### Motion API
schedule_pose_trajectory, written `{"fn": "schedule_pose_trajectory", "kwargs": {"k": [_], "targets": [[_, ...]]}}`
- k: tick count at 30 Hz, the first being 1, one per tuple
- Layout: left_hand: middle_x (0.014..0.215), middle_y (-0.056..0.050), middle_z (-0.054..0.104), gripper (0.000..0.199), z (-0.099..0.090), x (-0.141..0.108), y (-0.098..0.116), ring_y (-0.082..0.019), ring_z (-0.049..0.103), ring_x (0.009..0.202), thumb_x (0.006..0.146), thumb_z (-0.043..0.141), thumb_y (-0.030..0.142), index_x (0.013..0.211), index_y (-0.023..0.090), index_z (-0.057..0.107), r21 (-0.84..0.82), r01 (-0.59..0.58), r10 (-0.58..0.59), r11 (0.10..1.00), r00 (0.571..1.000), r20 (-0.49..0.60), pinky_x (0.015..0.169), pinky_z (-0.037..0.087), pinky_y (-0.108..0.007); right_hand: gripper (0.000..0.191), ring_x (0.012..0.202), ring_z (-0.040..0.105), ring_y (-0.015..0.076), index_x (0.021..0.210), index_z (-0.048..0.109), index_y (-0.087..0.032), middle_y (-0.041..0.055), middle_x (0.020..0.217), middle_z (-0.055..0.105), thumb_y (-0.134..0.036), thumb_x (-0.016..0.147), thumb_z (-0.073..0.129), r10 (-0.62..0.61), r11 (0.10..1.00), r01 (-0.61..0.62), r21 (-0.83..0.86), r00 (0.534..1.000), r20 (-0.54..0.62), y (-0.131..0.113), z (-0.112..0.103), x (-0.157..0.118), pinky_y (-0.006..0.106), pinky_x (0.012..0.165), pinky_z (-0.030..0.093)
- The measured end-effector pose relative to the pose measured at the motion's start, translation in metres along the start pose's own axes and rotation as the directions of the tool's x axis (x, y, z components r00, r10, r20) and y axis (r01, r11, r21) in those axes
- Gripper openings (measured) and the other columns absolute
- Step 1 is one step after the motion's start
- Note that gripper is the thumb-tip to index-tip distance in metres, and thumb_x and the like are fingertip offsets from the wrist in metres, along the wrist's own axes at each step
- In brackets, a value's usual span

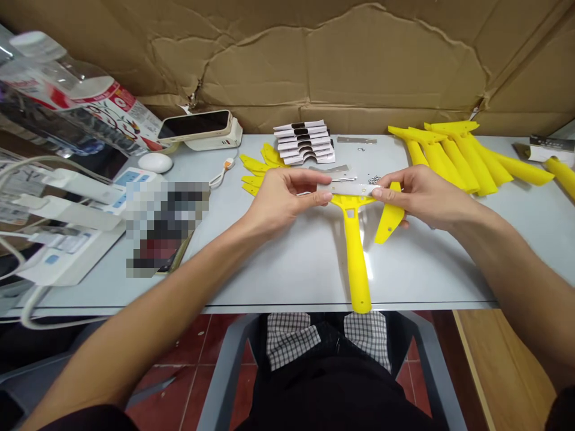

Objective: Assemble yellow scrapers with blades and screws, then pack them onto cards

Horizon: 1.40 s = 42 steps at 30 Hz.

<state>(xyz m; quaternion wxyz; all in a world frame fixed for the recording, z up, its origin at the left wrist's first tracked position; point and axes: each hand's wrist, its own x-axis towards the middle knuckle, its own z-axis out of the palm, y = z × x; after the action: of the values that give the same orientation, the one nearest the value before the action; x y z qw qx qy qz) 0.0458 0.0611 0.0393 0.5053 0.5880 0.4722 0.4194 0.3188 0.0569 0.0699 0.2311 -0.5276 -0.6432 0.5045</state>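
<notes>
Reference the near edge of the table [278, 269]. The yellow handle [356, 251] starts at this edge, slightly right of centre; its butt end reaches the edge and appears to project just past it. Its long axis runs near to far, almost square to the edge, with the broad head at the far end, between the two hands.

The yellow plate [389, 222] is to the right of the head, apart from the grip. It is held in the fingers of the right hand [424, 194], its long axis roughly near to far, its near end angled left.

Governing relation: the pale strip [348, 190] lies across the head of the handle, long axis left to right, parallel to the near edge and crosswise to the grip. Whether it is seated flat against the head cannot be determined. The left hand [285, 194] pinches the left end between thumb and fingers. The right hand has its thumb at the right end while also retaining the plate. Both hands are about equally near the head; the right is the nearer to the plate.

Just beyond the strip are a thin metal rod [344, 179], contact with the left hand unclear, and, to the right, small screws [374, 179]. Beyond the left hand lie yellow pieces [252, 163]. Toward the far edge stand the stacked white packets [305, 143] and, at right, a row of spare handles [453, 158].
</notes>
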Motion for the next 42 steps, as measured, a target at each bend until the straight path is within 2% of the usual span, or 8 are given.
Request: {"fn": "schedule_pose_trajectory", "kwargs": {"k": [7, 13, 19, 24, 27, 29, 33, 42], "targets": [[0.106, -0.009, 0.084, 0.027, 0.007, -0.001, -0.003, -0.023, 0.081, 0.095, 0.082, 0.093, 0.031, 0.105, 0.019, 0.085, -0.188, 0.013, -0.015, 0.982, 1.0, -0.009, 0.089, 0.067, -0.039, 0.044, 0.043, 0.047, 0.0121, 0.084, 0.081, -0.021, 0.0011, 0.054, 0.057, -0.063, 0.081, 0.092, 0.038, 0.999, -0.038, -0.008, 0.998, -0.046, 0.007, 0.004, 0.003, 0.034, 0.045, 0.031], [0.073, -0.007, 0.075, 0.016, 0.007, 0.002, 0.001, -0.016, 0.073, 0.065, 0.084, 0.087, 0.024, 0.079, 0.011, 0.079, -0.158, 0.249, -0.251, 0.955, 0.968, 0.01, 0.069, 0.066, -0.031, 0.046, 0.043, 0.043, 0.0104, 0.078, 0.08, -0.021, -0.0011, 0.051, 0.051, -0.065, 0.079, 0.093, 0.018, 1.0, -0.019, -0.013, 0.998, -0.056, 0.005, 0.006, 0.002, 0.032, 0.042, 0.028], [0.072, -0.007, 0.074, 0.018, 0.006, 0.002, 0.0, -0.016, 0.074, 0.065, 0.082, 0.089, 0.026, 0.075, 0.012, 0.079, -0.127, 0.209, -0.211, 0.97, 0.977, -0.009, 0.072, 0.066, -0.031, 0.044, 0.049, 0.028, 0.0084, 0.082, 0.083, -0.022, -0.0039, 0.055, 0.044, -0.065, 0.08, 0.092, -0.023, 0.995, 0.017, -0.103, 0.998, -0.054, 0.008, 0.004, 0.005, 0.033, 0.045, 0.017], [0.068, -0.006, 0.073, 0.021, 0.006, -0.001, 0.003, -0.017, 0.073, 0.066, 0.086, 0.087, 0.028, 0.074, 0.013, 0.078, -0.075, 0.184, -0.186, 0.98, 0.982, -0.017, 0.076, 0.066, -0.032, 0.046, 0.049, 0.039, 0.0084, 0.086, 0.076, -0.025, -0.0047, 0.061, 0.051, -0.065, 0.074, 0.097, -0.079, 0.996, 0.085, 0.027, 0.984, -0.161, 0.009, -0.007, 0.005, 0.03, 0.044, 0.029], [0.068, -0.004, 0.073, 0.018, 0.008, -0.003, 0.005, -0.016, 0.072, 0.065, 0.089, 0.085, 0.025, 0.076, 0.014, 0.078, -0.072, 0.181, -0.183, 0.981, 0.983, -0.031, 0.074, 0.064, -0.03, 0.049, 0.054, 0.056, 0.0114, 0.081, 0.071, -0.025, -0.002, 0.067, 0.061, -0.061, 0.068, 0.102, -0.154, 0.945, 0.217, 0.245, 0.956, -0.25, 0.011, -0.012, 0.006, 0.03, 0.05, 0.047], [0.068, -0.003, 0.073, 0.015, 0.01, -0.004, 0.006, -0.014, 0.071, 0.064, 0.09, 0.083, 0.023, 0.078, 0.013, 0.079, -0.068, 0.184, -0.187, 0.981, 0.981, -0.045, 0.073, 0.063, -0.028, 0.043, 0.062, 0.066, 0.0148, 0.084, 0.077, -0.025, 0.0001, 0.071, 0.068, -0.055, 0.068, 0.103, -0.19, 0.911, 0.26, 0.319, 0.953, -0.236, 0.012, -0.01, 0.006, 0.033, 0.061, 0.059], [0.069, -0.003, 0.075, 0.015, 0.012, -0.005, 0.005, -0.013, 0.071, 0.064, 0.09, 0.083, 0.024, 0.081, 0.013, 0.079, -0.063, 0.175, -0.178, 0.983, 0.983, -0.042, 0.072, 0.061, -0.025, 0.031, 0.073, 0.072, 0.0174, 0.087, 0.085, -0.025, 0.003, 0.084, 0.078, -0.045, 0.072, 0.102, -0.236, 0.931, 0.294, 0.217, 0.938, -0.255, 0.016, 0.004, 0.007, 0.034, 0.071, 0.063], [0.071, -0.004, 0.077, 0.011, 0.014, -0.006, 0.004, -0.014, 0.071, 0.066, 0.09, 0.083, 0.021, 0.083, 0.013, 0.083, -0.106, 0.149, -0.154, 0.983, 0.987, -0.042, 0.072, 0.061, -0.025, 0.031, 0.075, 0.069, 0.0199, 0.086, 0.086, -0.024, 0.0048, 0.084, 0.079, -0.05, 0.074, 0.1, -0.228, 0.967, 0.256, 0.014, 0.884, -0.407, 0.016, 0.027, 0.006, 0.036, 0.066, 0.057]]}}
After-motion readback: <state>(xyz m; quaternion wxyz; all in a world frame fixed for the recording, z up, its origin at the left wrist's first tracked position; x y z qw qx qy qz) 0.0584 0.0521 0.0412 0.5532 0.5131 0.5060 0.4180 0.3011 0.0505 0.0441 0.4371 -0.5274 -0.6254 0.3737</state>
